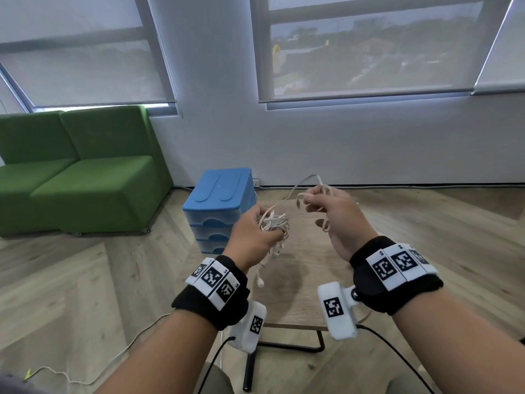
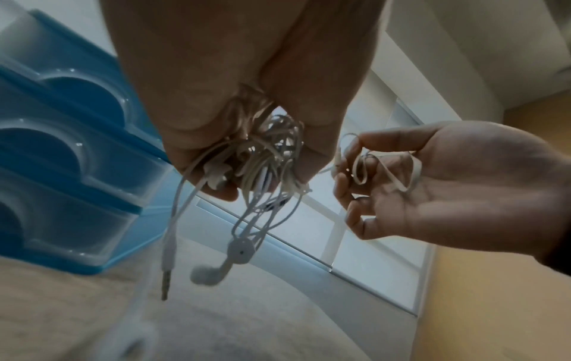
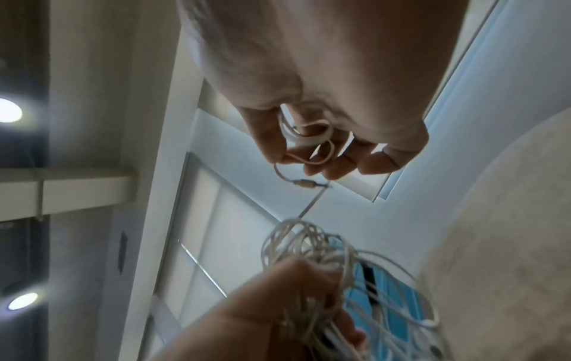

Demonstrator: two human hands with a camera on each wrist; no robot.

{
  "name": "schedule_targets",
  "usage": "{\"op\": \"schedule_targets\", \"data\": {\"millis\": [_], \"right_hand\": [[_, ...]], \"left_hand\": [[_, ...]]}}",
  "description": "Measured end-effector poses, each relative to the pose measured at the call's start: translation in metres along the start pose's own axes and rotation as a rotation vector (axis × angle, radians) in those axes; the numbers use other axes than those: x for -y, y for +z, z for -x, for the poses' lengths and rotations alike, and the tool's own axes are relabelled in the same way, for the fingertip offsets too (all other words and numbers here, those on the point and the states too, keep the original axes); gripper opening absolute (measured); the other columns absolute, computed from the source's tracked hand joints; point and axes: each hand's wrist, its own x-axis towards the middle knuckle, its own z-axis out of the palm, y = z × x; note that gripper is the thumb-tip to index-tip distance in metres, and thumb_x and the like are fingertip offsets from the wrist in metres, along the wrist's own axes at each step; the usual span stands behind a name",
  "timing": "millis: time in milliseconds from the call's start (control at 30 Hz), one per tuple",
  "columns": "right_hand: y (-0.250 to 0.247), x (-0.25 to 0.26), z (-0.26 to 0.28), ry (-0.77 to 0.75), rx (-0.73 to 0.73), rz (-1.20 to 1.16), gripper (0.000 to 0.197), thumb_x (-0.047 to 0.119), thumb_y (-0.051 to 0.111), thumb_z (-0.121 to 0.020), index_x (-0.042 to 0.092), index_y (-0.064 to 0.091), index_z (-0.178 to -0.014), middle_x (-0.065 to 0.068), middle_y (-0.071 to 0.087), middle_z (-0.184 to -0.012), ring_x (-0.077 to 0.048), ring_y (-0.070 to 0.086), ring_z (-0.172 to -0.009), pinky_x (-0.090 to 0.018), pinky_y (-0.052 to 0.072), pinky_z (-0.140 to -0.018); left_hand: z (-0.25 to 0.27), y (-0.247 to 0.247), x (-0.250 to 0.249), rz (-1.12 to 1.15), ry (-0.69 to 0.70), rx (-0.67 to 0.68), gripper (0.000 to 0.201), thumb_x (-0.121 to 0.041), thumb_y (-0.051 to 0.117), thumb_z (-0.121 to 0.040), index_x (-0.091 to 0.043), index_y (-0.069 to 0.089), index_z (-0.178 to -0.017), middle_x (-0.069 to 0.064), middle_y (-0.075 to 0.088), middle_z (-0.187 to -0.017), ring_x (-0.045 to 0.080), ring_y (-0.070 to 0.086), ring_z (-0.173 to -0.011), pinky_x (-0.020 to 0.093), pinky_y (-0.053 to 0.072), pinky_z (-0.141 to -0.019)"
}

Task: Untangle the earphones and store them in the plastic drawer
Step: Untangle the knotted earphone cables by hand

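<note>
Two hands up over the counter, apart. Our left hand grips the tangled wad of earphones; our right hand pinches one freed strand, looped round its fingers. A plug and an earbud dangle below the wad.

Risks, as we judge them: pulling the strand taut could cinch the knots tighter; dangling ends may snag; loops round our fingers could re-tangle. The plastic drawer stands just beyond, every tray shut; both hands are busy, so opening it means setting something down.
</note>
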Motion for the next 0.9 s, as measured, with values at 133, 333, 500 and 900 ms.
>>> {"op": "schedule_targets", "data": {"millis": [133,333,500,900], "right_hand": [[-0.015,-0.006,-0.010,0.040,-0.075,0.125,0.010,0.011,0.061,-0.088,0.017,0.058,-0.081,-0.004,0.059,-0.079,-0.017,0.055,-0.071,-0.032,0.036,-0.064],[-0.035,-0.054,-0.021,0.261,-0.065,0.382,0.015,0.005,0.064,-0.089,0.015,0.058,-0.079,-0.006,0.060,-0.076,-0.019,0.056,-0.068,-0.028,0.040,-0.057],[-0.034,-0.078,-0.027,0.320,0.008,0.429,0.031,0.004,0.076,-0.083,0.013,0.062,-0.109,-0.011,0.065,-0.094,-0.022,0.062,-0.079,-0.036,0.050,-0.070],[-0.004,-0.042,-0.005,-0.354,0.178,0.651,0.016,0.024,0.080,-0.081,0.032,0.069,-0.091,0.011,0.062,-0.105,-0.004,0.060,-0.097,-0.017,0.043,-0.076]], "left_hand": [[0.003,-0.007,0.005,0.019,-0.037,0.002,0.035,-0.017,0.088,-0.077,-0.020,0.063,-0.102,0.001,0.076,-0.091,0.019,0.073,-0.081,0.043,0.061,-0.084],[0.007,-0.017,0.001,-0.048,-0.025,0.007,0.040,-0.027,0.091,-0.074,-0.023,0.063,-0.102,0.007,0.075,-0.093,0.027,0.077,-0.080,0.046,0.064,-0.077],[0.009,-0.018,-0.002,-0.098,-0.006,-0.009,0.031,-0.024,0.091,-0.071,-0.020,0.070,-0.093,0.005,0.076,-0.090,0.024,0.076,-0.080,0.044,0.064,-0.076],[0.010,-0.014,-0.007,-0.134,-0.006,-0.052,0.044,-0.049,0.088,-0.056,-0.027,0.068,-0.089,0.002,0.074,-0.085,0.023,0.073,-0.078,0.047,0.063,-0.076]]}}
